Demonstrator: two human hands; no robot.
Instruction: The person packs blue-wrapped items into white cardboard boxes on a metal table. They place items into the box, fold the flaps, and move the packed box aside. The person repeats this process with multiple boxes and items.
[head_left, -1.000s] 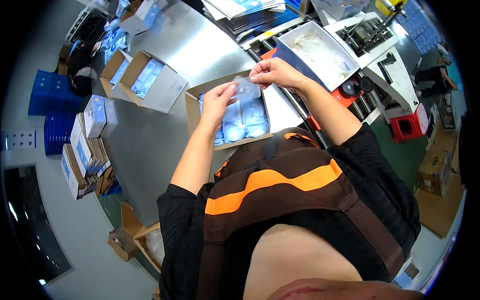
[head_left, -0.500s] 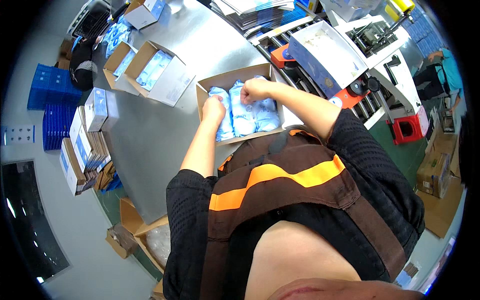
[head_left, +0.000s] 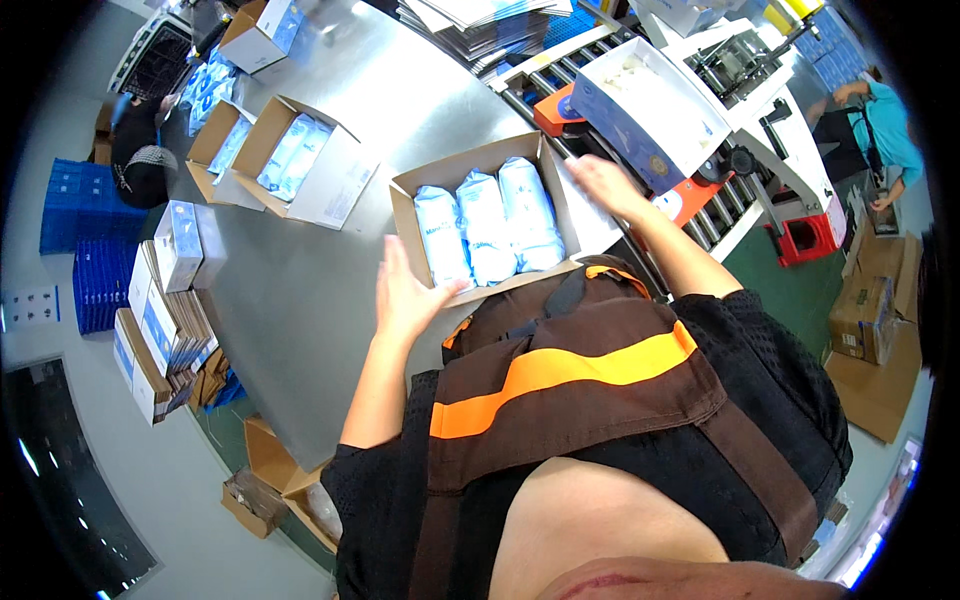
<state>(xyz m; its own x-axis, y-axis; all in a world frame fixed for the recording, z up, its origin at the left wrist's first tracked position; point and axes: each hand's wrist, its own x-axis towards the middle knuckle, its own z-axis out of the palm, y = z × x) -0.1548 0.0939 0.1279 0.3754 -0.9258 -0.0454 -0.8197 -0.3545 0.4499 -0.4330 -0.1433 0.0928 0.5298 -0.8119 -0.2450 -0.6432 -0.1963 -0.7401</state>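
Observation:
In front of me an open cardboard box (head_left: 405,215) stands on the metal table, its top uncovered. Three pale blue soft plastic packs (head_left: 487,230) lie side by side inside it. My left hand (head_left: 405,295) is at the box's near left corner, thumb spread from the fingers, holding nothing. Beyond the right wall, over the box's white side flap (head_left: 585,220), is my right hand (head_left: 605,185); its fingers are stretched out and nothing is in them. Whether either hand touches the cardboard I cannot tell.
Two more open boxes (head_left: 335,185) with blue packs stand on the table (head_left: 300,300) to the left. A roller conveyor (head_left: 540,80) with a white-and-blue box (head_left: 640,120) and a machine (head_left: 745,75) is at the right. Flattened cartons (head_left: 165,300) are stacked at the left edge. People work farther off.
Both hands have come off the packs and opened. My left hand moved down to the near left corner, my right hand out past the right wall. The packs now show fully.

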